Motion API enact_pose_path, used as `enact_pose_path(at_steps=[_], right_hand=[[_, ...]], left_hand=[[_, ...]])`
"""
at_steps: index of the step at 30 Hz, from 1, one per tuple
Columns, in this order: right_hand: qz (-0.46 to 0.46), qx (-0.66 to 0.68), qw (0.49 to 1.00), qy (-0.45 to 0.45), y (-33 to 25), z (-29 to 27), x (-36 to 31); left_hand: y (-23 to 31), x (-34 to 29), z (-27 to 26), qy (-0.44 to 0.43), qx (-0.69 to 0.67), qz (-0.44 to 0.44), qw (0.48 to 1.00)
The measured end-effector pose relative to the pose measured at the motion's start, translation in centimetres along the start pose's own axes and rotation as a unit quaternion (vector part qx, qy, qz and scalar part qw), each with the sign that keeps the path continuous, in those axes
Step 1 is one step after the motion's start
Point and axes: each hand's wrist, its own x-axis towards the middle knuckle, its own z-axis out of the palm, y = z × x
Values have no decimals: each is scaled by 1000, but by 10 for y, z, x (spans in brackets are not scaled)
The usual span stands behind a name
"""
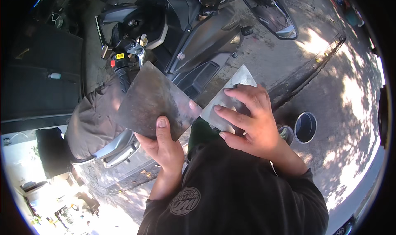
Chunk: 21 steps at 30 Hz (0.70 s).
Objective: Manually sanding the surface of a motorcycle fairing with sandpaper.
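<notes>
My left hand (165,150) grips a flat, square metal plate (152,97), with the thumb pressed on its face and the other fingers underneath. The plate is dull grey-brown and smudged, with a shinier strip along its right side. A second, brighter metal plate (216,103) is in my right hand (258,119), whose fingers are spread over its upper face. The plates come together at their corners in front of my chest; whether they touch or overlap slightly, I cannot tell. The undersides of both plates are hidden.
A dark motor scooter (194,45) stands just beyond my hands, its mirror (272,14) sticking out at upper right and its brownish seat (95,119) at left. Two round containers (305,128) stand on the concrete floor (330,152) right of me. A dark panel (45,70) fills the left.
</notes>
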Motion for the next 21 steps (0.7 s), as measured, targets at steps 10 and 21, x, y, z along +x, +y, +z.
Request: enact_pose_path(at_steps=[10,21], right_hand=[[-23,21,998,-59,-10,5,-25],[297,906,274,129,77,104,-136]], left_hand=[[10,-39,-7,-62,88,98,989],[54,70,-61,-3,55,81,995]])
